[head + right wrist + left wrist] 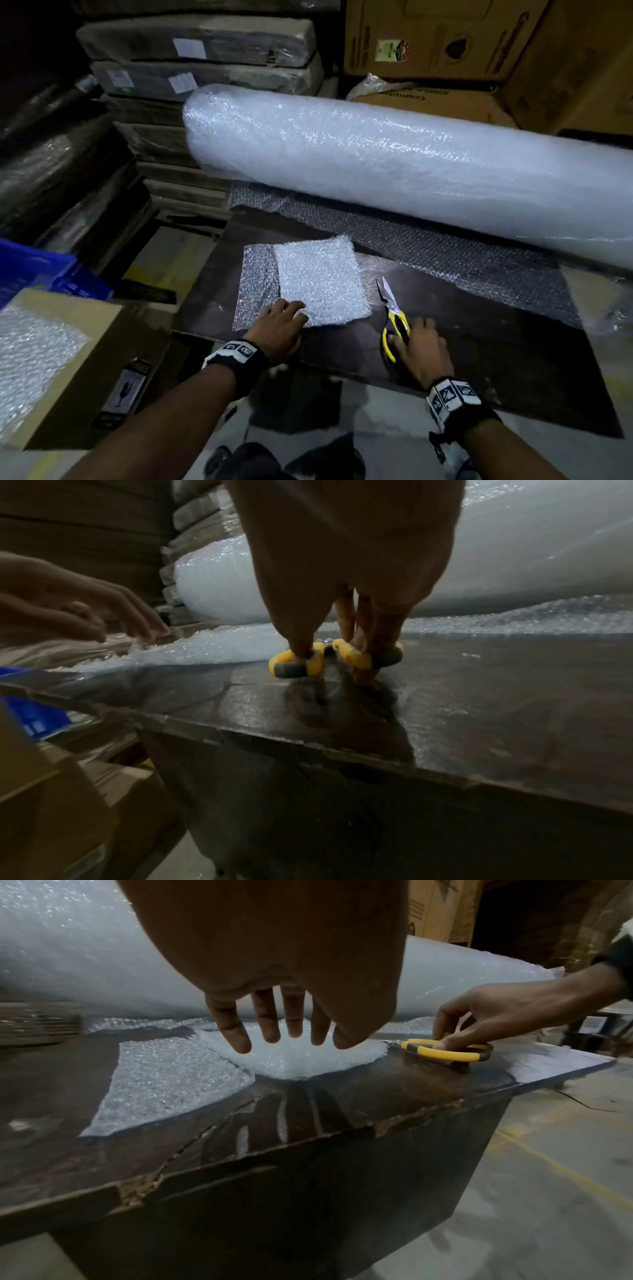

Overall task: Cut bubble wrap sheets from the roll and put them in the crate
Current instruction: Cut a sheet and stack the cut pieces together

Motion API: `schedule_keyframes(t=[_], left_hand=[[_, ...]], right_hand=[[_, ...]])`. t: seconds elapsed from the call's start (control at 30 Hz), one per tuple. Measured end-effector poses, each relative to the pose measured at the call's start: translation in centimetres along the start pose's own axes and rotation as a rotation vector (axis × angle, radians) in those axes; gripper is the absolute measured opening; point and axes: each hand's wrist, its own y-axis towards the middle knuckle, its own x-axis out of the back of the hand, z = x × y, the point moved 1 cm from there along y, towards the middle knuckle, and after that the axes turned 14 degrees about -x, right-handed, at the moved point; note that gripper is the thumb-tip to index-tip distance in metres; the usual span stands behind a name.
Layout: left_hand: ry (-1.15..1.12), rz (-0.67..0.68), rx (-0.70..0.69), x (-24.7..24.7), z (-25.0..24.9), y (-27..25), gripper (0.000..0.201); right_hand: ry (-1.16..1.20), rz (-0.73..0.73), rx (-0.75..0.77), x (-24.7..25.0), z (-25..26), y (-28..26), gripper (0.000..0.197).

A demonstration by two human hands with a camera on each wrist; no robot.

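At the far left edge of the head view a corner of the blue crate [32, 270] shows, and below it, at the lower left, an open cardboard box [78, 346] holds a pale sheet of bubble wrap. Toward the centre, a dark worktable [479, 359] carries two cut bubble wrap sheets [320, 281]: the upper one bright white and seemingly folded, lying askew on a greyer, more see-through one that sticks out on the left. Both are dotted with small shiny bubbles and have slightly ragged edges. The left hand [279, 327] reaches to their near edge; from its wrist camera the fingers [267, 1015] hang straight and spread just above the white sheet, holding nothing, though whether the tips touch it is hard to tell. Just right of the sheets lie the scissors [394, 317], blades shut and pointing away, yellow-and-grey handles near the table's front. The right hand [423, 346] has thumb and fingers [373, 634] hooked through the two handle loops, gripping them. Across the upper right stretches the bubble wrap roll [394, 161], a thick milky-white cylinder, glossy and crinkled, with a loose transparent layer spread on the table before it.
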Motion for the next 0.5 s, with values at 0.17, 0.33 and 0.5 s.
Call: schedule_keyframes(t=[0.17,0.33,0.5], left_hand=[[-0.006,-0.064,0.072,0.2,0.7,-0.7,0.04],[-0.134,-0.157,0.28,0.9,2.7,-2.1,0.036],[-0.184,-0.074,0.494,0.3,5.8,-2.8,0.043]], right_hand=[[-0.107,-0.029,0.091,0.4,0.2,0.1,0.042],[-0.111,-0.111,0.166,2.3,3.0,0.7,0.031],[0.0,-0.1,0.239,3.3,8.2,2.6,0.025]])
